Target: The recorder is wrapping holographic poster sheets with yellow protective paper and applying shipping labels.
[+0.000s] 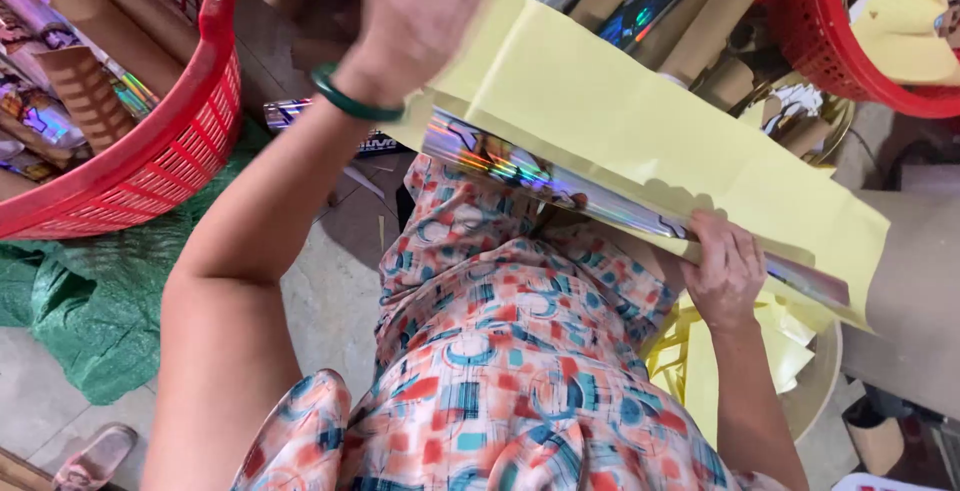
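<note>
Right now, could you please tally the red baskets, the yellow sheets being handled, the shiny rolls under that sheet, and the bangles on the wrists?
Red mesh baskets: 2, the left basket and the right basket
Yellow paper sheet in hand: 1
Holographic roll under the sheet: 1
Green bangle: 1
Total: 5

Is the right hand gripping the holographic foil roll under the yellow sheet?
Yes, the right hand clasps the foil roll beneath the yellow sheet.

Left hand (420, 11) raised toward twelve o'clock, back facing up, forearm bare and stretched out, right hand (725, 271) low at four o'clock, fingers curled in a grip
</note>
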